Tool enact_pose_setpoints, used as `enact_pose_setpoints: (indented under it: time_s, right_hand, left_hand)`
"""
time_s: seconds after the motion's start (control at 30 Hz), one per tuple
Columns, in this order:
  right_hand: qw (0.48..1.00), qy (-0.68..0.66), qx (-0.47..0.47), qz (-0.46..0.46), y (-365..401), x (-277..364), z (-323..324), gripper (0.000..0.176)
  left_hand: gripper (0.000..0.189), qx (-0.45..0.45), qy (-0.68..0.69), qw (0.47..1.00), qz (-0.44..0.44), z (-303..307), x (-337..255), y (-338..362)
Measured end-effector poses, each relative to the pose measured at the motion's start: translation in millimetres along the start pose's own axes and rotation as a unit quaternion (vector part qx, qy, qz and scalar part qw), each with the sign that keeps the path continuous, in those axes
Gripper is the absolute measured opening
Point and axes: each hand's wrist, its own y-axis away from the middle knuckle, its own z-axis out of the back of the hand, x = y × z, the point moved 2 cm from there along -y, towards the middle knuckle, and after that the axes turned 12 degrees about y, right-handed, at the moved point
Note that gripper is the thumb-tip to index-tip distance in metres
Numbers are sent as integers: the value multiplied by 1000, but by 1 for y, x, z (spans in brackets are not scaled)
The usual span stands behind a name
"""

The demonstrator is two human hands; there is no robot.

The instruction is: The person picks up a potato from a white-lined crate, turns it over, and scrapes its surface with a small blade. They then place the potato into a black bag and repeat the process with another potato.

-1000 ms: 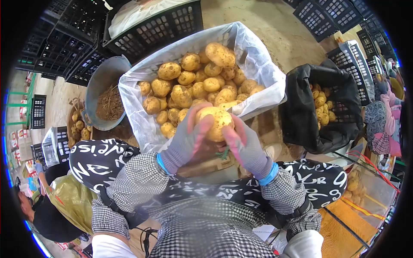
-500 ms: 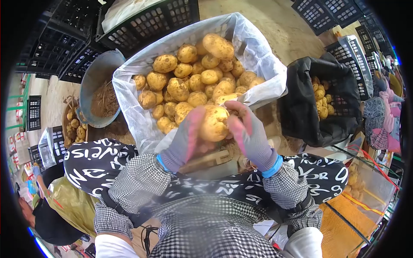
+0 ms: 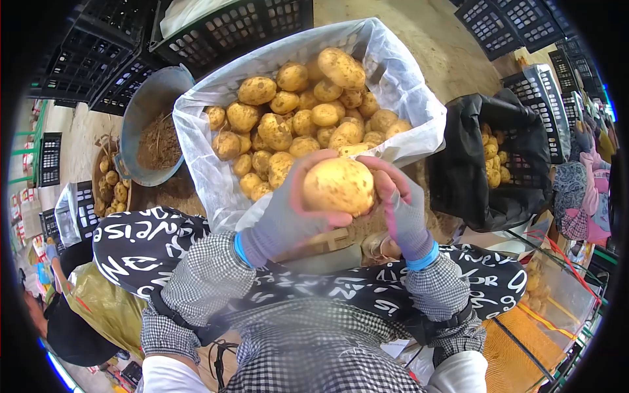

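Between my hands is a large yellow potato (image 3: 339, 187) with brown specks, above the near edge of a crate lined with white sheeting (image 3: 409, 98). My left hand (image 3: 285, 213), in a grey glove with pinkish fingers, wraps round the potato's left side. On its right side, the gloved fingers of my right hand (image 3: 401, 206) are bent against it. Several soil-marked potatoes (image 3: 275, 131) lie heaped in the lined crate.
A blue-grey tub (image 3: 131, 154) holding soil stands left of the crate. Further left is a basket of potatoes (image 3: 118, 195). A black-lined crate (image 3: 458, 164) with potatoes stands right. Black crates (image 3: 236, 33) are behind. People are at both far sides.
My left hand has closed round the potato, which has moved slightly right and shows a different side. My right hand has shifted slightly right and still touches it.
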Motion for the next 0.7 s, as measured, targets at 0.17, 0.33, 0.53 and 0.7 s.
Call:
enact_pose_setpoints:
  time_s: [0.17, 0.33, 0.53, 0.7]
  right_hand:
    - [996, 67, -43, 43, -3, 20, 3, 52]
    - [987, 148, -36, 61, -5, 16, 5, 47]
    - [998, 62, -8, 1, -3, 15, 3, 51]
    - [995, -34, 69, -64, -1, 21, -15, 78]
  left_hand:
    - [89, 2, -150, 987, -62, 0, -7, 2]
    - [89, -20, -18, 999, -17, 1, -3, 1]
    - [88, -13, -55, 998, -30, 5, 2, 1]
    - [84, -6, -164, 985, -56, 6, -1, -1]
